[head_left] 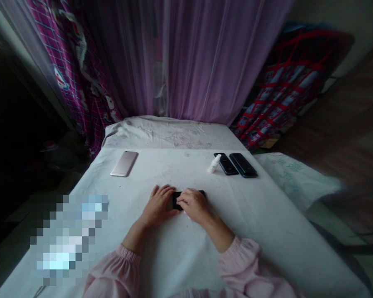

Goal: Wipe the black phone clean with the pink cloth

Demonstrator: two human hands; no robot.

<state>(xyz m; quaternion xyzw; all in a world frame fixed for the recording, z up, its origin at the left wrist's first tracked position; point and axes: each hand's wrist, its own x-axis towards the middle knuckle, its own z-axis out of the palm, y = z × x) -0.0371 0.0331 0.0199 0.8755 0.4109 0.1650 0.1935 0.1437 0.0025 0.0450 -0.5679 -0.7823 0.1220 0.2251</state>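
Observation:
A black phone (178, 206) lies flat on the white-covered table, partly hidden under my right hand. At its left end rests my left hand (159, 204), with fingers stretched out and the thumb along the near edge. My right hand (193, 203) is over the phone, its fingertips pinched together and pressed down on the dark surface. Something small and pale shows at those fingertips, too little to name. Beyond my hands, a small white spray bottle (214, 164) stands upright.
Two dark phones (226, 164) (243, 165) lie side by side right of the bottle. A rose-gold phone (124, 164) lies back left on the table cloth (161, 165). A blurred-out bright object (68, 240) is front left. Purple curtains (199, 62) hang behind.

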